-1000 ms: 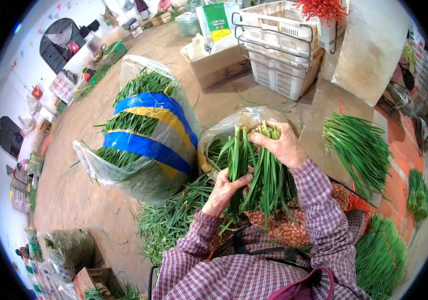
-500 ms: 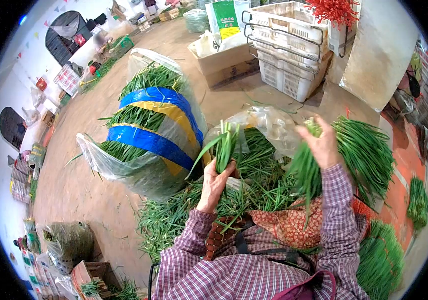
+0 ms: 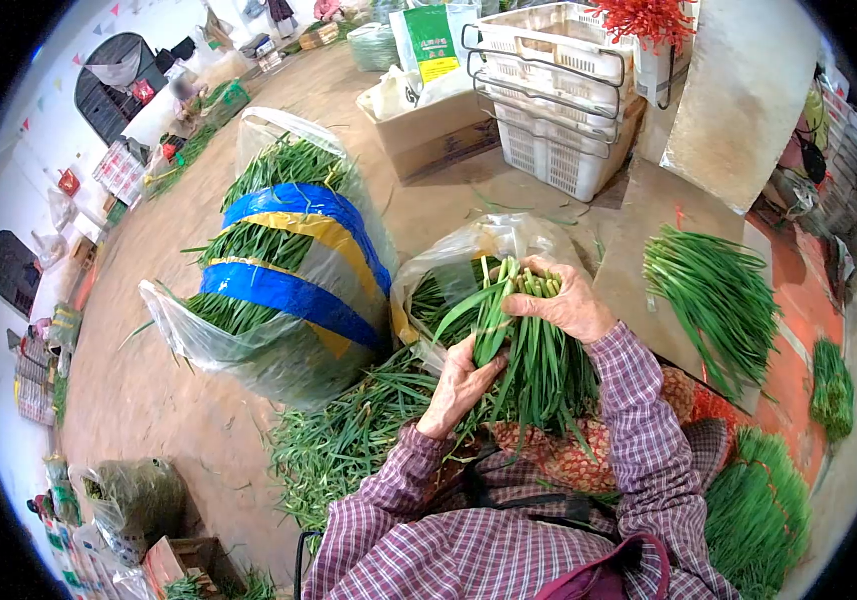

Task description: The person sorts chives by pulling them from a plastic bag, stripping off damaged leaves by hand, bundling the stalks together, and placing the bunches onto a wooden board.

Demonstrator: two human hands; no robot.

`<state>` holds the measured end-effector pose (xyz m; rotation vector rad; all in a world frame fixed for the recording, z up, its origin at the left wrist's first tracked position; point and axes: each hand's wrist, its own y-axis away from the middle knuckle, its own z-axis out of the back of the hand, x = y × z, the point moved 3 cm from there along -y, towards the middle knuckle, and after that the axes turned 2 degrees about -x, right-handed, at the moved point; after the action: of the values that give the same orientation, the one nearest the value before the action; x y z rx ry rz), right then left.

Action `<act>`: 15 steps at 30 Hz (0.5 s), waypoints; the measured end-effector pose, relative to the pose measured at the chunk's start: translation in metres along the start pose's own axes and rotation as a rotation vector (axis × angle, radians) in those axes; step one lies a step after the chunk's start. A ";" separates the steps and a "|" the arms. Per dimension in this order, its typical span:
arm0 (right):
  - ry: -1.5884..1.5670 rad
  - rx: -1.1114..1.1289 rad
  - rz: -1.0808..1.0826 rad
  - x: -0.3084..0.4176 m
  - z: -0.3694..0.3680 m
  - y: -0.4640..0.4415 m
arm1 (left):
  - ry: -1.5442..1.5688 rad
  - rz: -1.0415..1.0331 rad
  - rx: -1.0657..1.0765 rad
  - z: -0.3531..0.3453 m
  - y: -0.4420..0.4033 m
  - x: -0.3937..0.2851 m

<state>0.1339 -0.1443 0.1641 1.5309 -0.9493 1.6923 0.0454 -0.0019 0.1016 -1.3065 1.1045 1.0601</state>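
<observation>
In front of my lap, both hands meet at a bunch of garlic chives point(image 3: 552, 372) with pale stalk ends up and green leaves hanging down. My right hand point(image 3: 571, 303) grips it near the stalk ends, thumb in front. My left hand point(image 3: 461, 388) is closed on a smaller clump of chives point(image 3: 489, 318), pressed against the bunch's left side. Behind them an open clear plastic bag point(image 3: 524, 235) holds more chives. Loose leaves point(image 3: 339, 470) are heaped below and left of my left hand. Another bundle of chives point(image 3: 714, 300) lies on a board to the right.
A large bag of chives point(image 3: 294, 300) wrapped in blue and yellow tape stands left. White crates point(image 3: 559, 150) and a cardboard box point(image 3: 429, 135) stand beyond. Tied chives point(image 3: 759, 510) lie at lower right, a smaller bunch point(image 3: 833, 390) farther right. Another person point(image 3: 184, 95) sits far left.
My right hand has moved left with its bunch of chives, away from the bundle on the board. It now meets the clump in my left hand, which has lowered slightly.
</observation>
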 end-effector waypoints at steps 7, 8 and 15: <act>-0.102 0.178 -0.043 0.003 -0.009 0.006 | -0.130 0.127 0.184 0.003 0.001 -0.014; -0.076 0.140 -0.022 0.002 -0.010 0.008 | -0.142 0.115 0.249 0.003 0.000 -0.017; 0.177 -0.019 0.070 -0.014 0.002 0.011 | 0.156 0.211 0.333 0.028 -0.004 0.001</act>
<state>0.1269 -0.1516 0.1497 1.3240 -0.9320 1.8287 0.0496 0.0263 0.0999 -1.0354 1.4926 0.8877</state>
